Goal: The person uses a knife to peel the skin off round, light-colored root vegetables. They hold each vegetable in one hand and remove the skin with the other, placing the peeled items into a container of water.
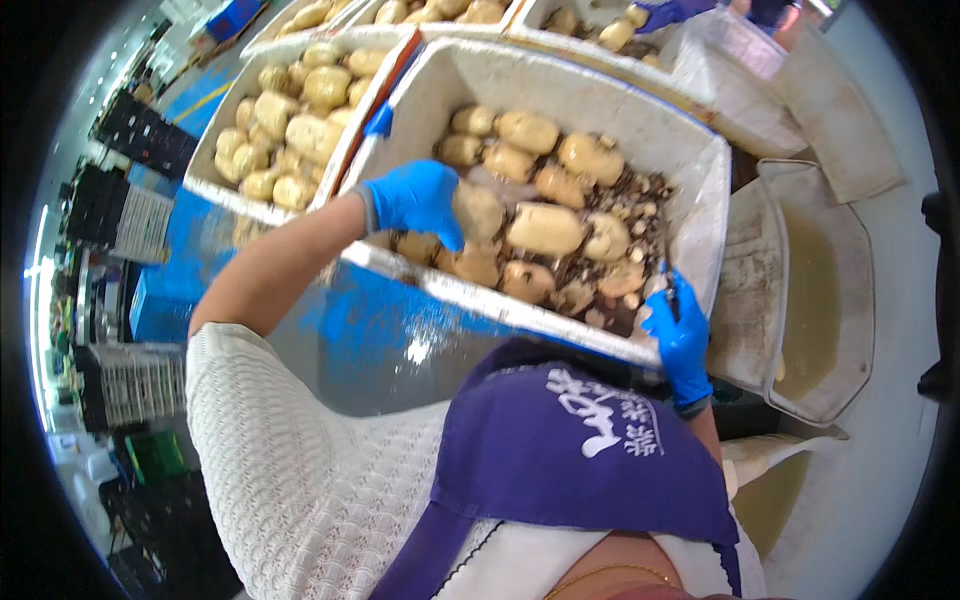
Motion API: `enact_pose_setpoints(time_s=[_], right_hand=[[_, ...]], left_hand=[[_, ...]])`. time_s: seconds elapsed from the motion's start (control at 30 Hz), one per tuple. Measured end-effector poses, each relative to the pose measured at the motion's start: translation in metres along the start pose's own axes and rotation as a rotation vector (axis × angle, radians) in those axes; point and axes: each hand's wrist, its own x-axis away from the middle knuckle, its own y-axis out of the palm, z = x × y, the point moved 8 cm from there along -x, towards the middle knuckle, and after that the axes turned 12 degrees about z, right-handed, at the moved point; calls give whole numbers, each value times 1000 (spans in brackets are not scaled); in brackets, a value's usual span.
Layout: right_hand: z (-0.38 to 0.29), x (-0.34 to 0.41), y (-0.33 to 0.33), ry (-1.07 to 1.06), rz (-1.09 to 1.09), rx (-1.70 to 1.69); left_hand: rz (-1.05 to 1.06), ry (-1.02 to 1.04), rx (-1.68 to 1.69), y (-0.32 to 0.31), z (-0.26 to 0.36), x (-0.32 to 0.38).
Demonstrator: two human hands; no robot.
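Note:
My left hand [417, 201], in a blue glove, grips the left end of a pale lotus root segment [478, 213], its thumb and fingers on either side. My right hand [679, 330], also gloved in blue, holds a small knife [668, 281] at the near right corner of a white foam box [420, 283]. The blade points away from me and is partly hard to make out. Inside the box lie several more segments, among them a smooth peeled-looking lotus root [545, 229]. Dark scraps and pale cut bits [637, 217] gather along its right side.
On the left stands another foam box [206, 176] heaped with lotus roots [311, 135]. More foam boxes [592, 56] adjoin the far side, with a purple-sleeved arm [671, 13] over one. A tub of murky water [814, 300] stands at right. The blue floor [375, 315] looks wet.

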Motion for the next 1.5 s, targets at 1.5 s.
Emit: enact_pose_setpoints(time_s=[1.5], right_hand=[[-61,-39,108,513,-743,-595]], left_hand=[[762,463,106,-48,163,37]])
